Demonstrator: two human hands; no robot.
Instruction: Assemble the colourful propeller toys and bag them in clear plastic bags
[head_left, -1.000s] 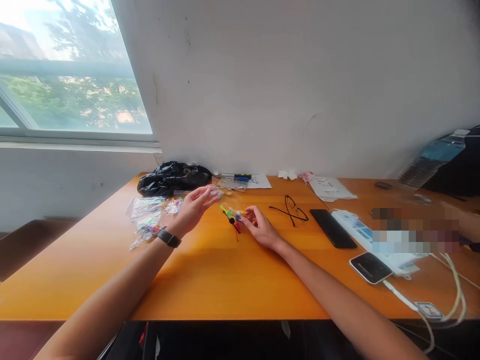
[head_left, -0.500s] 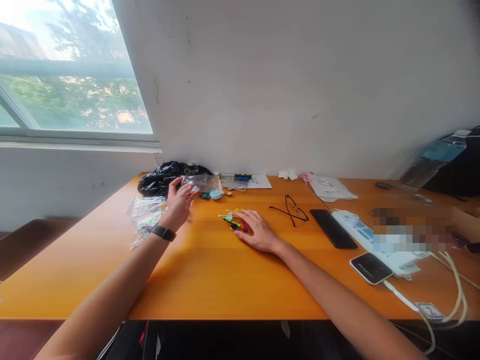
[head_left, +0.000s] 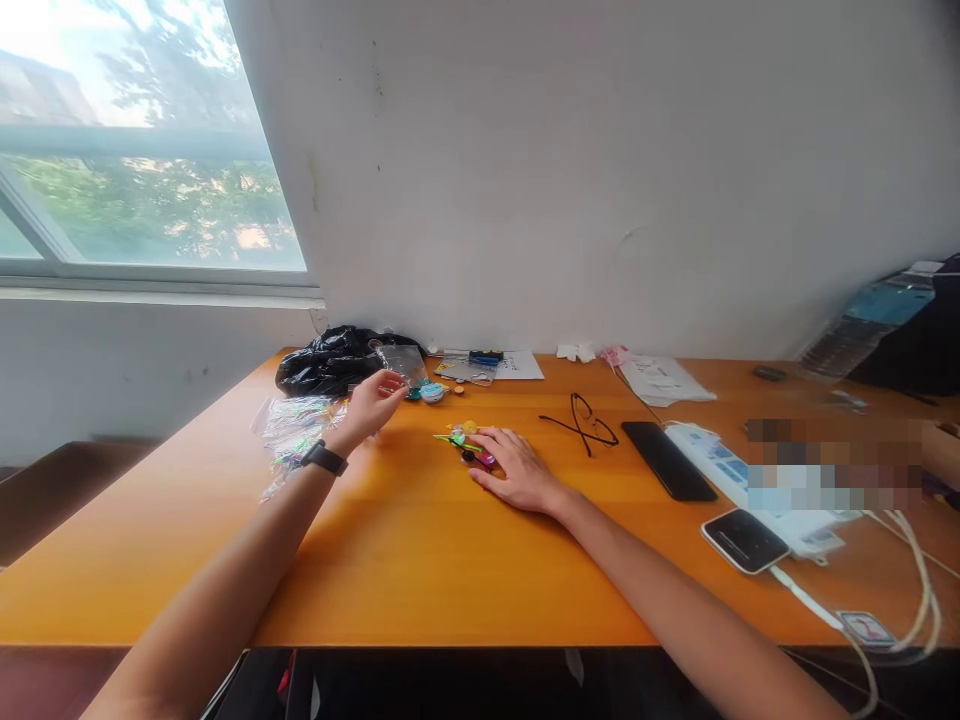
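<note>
At the back left, my left hand (head_left: 375, 403) has its fingers drawn together at the lower edge of a clear plastic bag (head_left: 405, 362); the exact grip is partly hidden. My right hand (head_left: 517, 470) lies palm down on the table, its fingers stretched out and slightly bent beside several small colourful plastic parts (head_left: 457, 438). Green, yellow, black and pink pieces show there, some partly under the fingers. Packets of small coloured pieces in clear wrapping (head_left: 292, 430) lie left of my left hand. Just beyond its fingertips sits a round light-blue item (head_left: 432, 393).
A black plastic bag (head_left: 330, 360) lies by the wall, with screwdrivers (head_left: 486, 357) on paper nearby. Glasses (head_left: 589, 425), a black phone (head_left: 667, 460), a power strip (head_left: 735, 480) and a white-edged device with a cable (head_left: 746, 541) occupy the right side. A bottle (head_left: 862, 325) leans at far right.
My left hand has turned over and moved slightly right and nearer, its fingers drawing together; the clear bag now sits lower against the black bag. My right hand has hardly moved.
</note>
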